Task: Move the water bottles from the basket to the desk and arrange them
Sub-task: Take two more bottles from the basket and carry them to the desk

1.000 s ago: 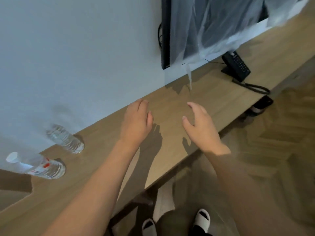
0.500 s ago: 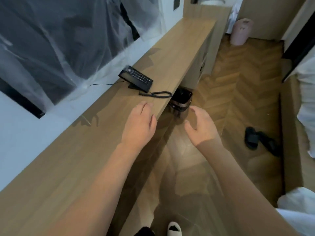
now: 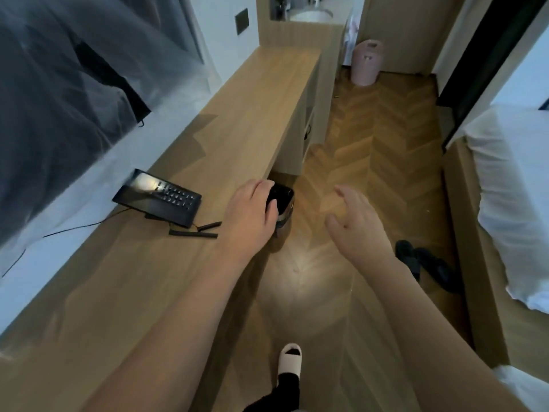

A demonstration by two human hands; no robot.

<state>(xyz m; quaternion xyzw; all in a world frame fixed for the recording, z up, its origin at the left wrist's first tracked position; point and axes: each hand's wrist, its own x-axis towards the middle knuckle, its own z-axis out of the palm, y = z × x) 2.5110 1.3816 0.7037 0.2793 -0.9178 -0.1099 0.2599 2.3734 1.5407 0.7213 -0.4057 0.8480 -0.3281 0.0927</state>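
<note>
The long wooden desk (image 3: 243,114) runs along the left wall. No water bottle shows in this view. A pink basket (image 3: 367,62) stands on the floor at the far end of the room; its contents are hidden. My left hand (image 3: 251,217) hangs over the desk's front edge, fingers relaxed and holding nothing. Out over the floor to its right, my right hand (image 3: 358,226) has its fingers spread loosely and is also empty.
A black desk phone (image 3: 159,197) with its cord lies on the desk. A dark bin (image 3: 282,200) sits under the desk edge. Black slippers (image 3: 424,263) lie on the herringbone floor beside a white bed (image 3: 511,188). A plastic-covered TV (image 3: 59,93) hangs on the left wall.
The view has swung right, away from the two bottles on the desk and toward the room's far end. Both hands stayed raised and empty.
</note>
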